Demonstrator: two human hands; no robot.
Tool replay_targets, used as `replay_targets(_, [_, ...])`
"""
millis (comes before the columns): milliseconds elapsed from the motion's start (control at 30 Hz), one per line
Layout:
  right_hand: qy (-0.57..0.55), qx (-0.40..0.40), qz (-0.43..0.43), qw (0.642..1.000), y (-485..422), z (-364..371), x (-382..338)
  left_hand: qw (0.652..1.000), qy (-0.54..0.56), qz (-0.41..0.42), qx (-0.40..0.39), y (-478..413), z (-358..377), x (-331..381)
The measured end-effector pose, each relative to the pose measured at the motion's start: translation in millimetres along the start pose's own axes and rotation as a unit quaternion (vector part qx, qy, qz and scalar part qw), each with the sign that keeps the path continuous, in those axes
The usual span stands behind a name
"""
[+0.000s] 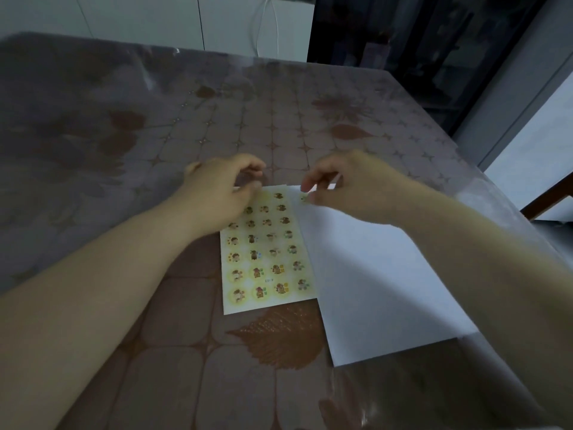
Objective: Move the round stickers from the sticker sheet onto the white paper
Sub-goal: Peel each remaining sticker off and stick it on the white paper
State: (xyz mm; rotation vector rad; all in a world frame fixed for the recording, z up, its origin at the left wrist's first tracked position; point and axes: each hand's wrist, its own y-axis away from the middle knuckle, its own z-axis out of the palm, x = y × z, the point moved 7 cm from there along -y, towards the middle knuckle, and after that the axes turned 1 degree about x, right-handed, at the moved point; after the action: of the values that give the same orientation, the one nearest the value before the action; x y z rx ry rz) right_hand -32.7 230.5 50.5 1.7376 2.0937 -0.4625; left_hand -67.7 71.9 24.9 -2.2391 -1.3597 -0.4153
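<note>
Your right hand (347,187) pinches one small round yellow sticker (304,198) right above the far left corner of the plain white paper (372,274), so go straight down. Your left hand (217,187), fingers curled, sits at the pale yellow sticker sheet's (266,259) far edge, grip unclear.

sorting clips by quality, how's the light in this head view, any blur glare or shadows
Head view: dim, bluish light; left hand and right hand, pinching a round sticker, motion-blurred; sticker sheet prints soft; a shadow darkens the near left of the white paper; glare on the table at its far edge; wide-angle bowing at the borders.
</note>
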Motion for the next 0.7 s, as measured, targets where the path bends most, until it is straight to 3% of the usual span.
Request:
replay_targets(100, [-0.006, 0.017, 0.002, 1.0, -14.4, 14.1, -1.7, 0.997, -0.05, 0.028, -0.055, 1.8, 11.1, 7.4])
replay_targets(233, [-0.065, 0.106, 0.012, 0.992, -20.4, 22.1, 4.8, 0.996, -0.072, 0.04, -0.047, 2.2, 12.2, 12.1])
replay_targets(467, [-0.134, 0.155, -0.01, 0.979, -9.3, 21.6, 1.5, 0.996, 0.07, 0.049, -0.001, -0.2, 5.3, 12.1])
replay_targets(700, [-0.258, 0.109, -0.062, 0.958, -5.5, 26.3, -8.3, 0.987, 0.153, 0.042, 0.021, 0.8, -1.4, 9.7])
